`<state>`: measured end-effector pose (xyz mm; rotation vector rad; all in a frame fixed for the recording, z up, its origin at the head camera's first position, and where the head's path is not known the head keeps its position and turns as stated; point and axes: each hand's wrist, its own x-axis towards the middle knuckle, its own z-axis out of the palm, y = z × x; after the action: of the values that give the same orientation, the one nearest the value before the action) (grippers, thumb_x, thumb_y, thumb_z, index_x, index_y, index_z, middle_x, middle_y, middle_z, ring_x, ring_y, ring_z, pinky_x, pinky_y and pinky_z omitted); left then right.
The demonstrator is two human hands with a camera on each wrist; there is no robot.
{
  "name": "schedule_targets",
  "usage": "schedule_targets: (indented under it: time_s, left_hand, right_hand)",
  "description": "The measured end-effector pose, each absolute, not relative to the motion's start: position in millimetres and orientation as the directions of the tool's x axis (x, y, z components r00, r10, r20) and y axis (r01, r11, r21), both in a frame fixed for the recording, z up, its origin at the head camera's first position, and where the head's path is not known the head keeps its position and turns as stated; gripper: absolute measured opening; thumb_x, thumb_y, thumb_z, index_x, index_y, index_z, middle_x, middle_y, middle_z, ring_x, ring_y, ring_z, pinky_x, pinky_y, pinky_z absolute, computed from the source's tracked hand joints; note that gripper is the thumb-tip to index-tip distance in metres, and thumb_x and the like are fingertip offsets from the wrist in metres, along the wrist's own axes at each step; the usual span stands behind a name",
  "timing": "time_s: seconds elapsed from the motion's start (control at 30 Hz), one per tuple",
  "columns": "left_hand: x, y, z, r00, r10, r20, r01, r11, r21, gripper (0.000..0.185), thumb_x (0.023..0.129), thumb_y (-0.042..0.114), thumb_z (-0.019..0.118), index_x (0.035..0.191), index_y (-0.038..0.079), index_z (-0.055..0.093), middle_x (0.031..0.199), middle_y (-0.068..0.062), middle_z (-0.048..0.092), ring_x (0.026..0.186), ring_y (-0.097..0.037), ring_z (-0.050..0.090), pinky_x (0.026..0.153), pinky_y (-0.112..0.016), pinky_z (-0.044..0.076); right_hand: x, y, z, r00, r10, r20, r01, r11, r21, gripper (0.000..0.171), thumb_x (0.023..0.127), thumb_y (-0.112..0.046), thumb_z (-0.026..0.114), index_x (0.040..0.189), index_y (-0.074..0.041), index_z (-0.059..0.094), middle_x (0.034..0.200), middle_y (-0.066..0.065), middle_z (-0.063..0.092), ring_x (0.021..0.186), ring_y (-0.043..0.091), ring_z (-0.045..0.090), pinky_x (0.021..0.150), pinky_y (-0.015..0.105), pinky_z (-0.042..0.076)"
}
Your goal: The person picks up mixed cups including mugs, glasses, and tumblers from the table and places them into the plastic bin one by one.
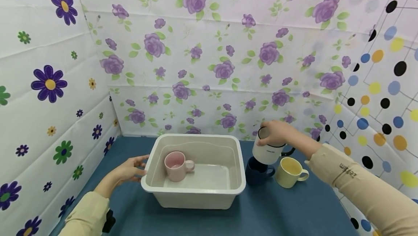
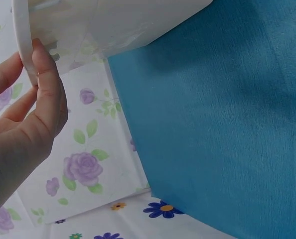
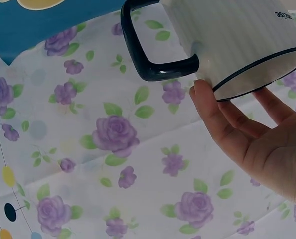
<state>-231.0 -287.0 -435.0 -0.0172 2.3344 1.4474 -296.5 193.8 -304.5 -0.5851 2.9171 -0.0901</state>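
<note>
My right hand (image 1: pixel 275 133) grips a white mug (image 1: pixel 266 154) by its dark rim from above, fingers spread along the rim. This mug, tilted with its dark handle (image 3: pixel 138 55) to the side, overlaps a navy mug (image 1: pixel 256 174) below it. A yellow mug (image 1: pixel 287 172) stands to the right of the navy one. My left hand (image 1: pixel 128 170) is at the left rim of a white plastic basin (image 1: pixel 192 199); the left wrist view shows the rim pinched between its fingers (image 2: pixel 47 79). Inside the basin, on its left side, a pink mug (image 1: pixel 176 170) stands upright.
The basin rests on a blue tabletop (image 1: pixel 130 216). Floral sheeting (image 1: pixel 202 65) hangs behind the table, with daisy-patterned sheeting (image 1: pixel 39 127) at left and dotted sheeting (image 1: pixel 375 120) at right. The navy mug stands close to the basin's right wall.
</note>
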Motion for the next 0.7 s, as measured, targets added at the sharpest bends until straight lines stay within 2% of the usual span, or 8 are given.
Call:
schedule_targets:
  time_s: [0.27, 0.7]
  left_hand:
    - [-234, -286, -432, -0.922, 0.199, -0.331, -0.202, 0.480, 0.854, 0.073, 0.089, 0.004, 0.061, 0.147, -0.004, 0.019, 0.116, -0.021, 0.052, 0.096, -0.020, 0.058, 0.083, -0.045, 0.054]
    - [-233, -288, -434, -0.921, 0.190, -0.341, -0.214, 0.483, 0.849, 0.074, 0.089, 0.004, 0.062, 0.147, -0.004, 0.018, 0.113, -0.019, 0.052, 0.095, -0.020, 0.058, 0.084, -0.047, 0.053]
  right_hand:
    - [-300, 180, -298, -0.904, -0.386, -0.182, -0.378, 0.922, -0.078, 0.071, 0.083, -0.049, 0.064, 0.135, -0.004, 0.049, 0.133, 0.025, 0.051, 0.118, 0.044, 0.050, 0.093, 0.057, 0.043]
    - [-301, 146, -295, -0.899, -0.394, -0.191, -0.394, 0.918, -0.042, 0.069, 0.082, -0.051, 0.065, 0.135, -0.010, 0.049, 0.134, 0.019, 0.052, 0.119, 0.039, 0.051, 0.092, 0.054, 0.044]
